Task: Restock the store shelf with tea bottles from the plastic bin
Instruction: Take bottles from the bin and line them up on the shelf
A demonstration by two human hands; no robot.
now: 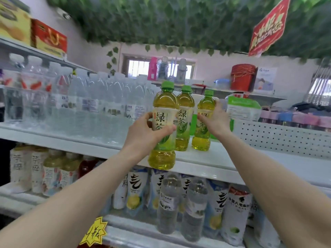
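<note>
Head view: both bare forearms reach up and forward to the white shelf [206,163].
Left hand [143,133]: fingers and thumb curl round the label of the nearest tea bottle [163,126]; thumb across the front, fingertips showing at the bottle's left edge.
Nearest tea bottle: upright, green cap, yellow-green tea; its base hangs at the shelf's front lip, and I cannot tell whether it rests there.
Middle tea bottle [184,120]: stands on the shelf just behind and to the right of the left fingers, untouched.
Right hand [215,120]: fingers wrap the label of the far tea bottle [204,120], which stands upright on the shelf.
Left of the left fingers: a packed row of clear water bottles [86,106].
Beyond the right fingers: a perforated white back panel [279,136].
</note>
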